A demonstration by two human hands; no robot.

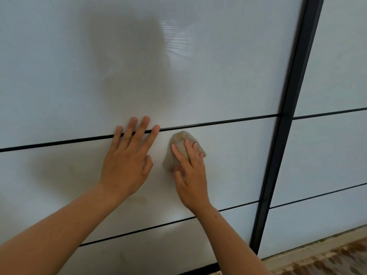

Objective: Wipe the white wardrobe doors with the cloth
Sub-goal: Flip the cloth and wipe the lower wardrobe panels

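Against the white wardrobe door (228, 86), your left hand (127, 161) lies flat, fingers spread; your right hand (190, 175) presses the cloth (178, 141) with straight fingers.

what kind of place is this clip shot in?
Likely a room in a home, probably a bedroom: glossy white wardrobe doors with dark frames, a patterned floor covering at their foot, and a right hand pressing a cloth on one panel.

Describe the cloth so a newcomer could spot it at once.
Start at the white wardrobe door left of the thick black vertical frame. Just under its upper thin black line, the right hand presses a crumpled beige cloth. The left hand beside it is bare.
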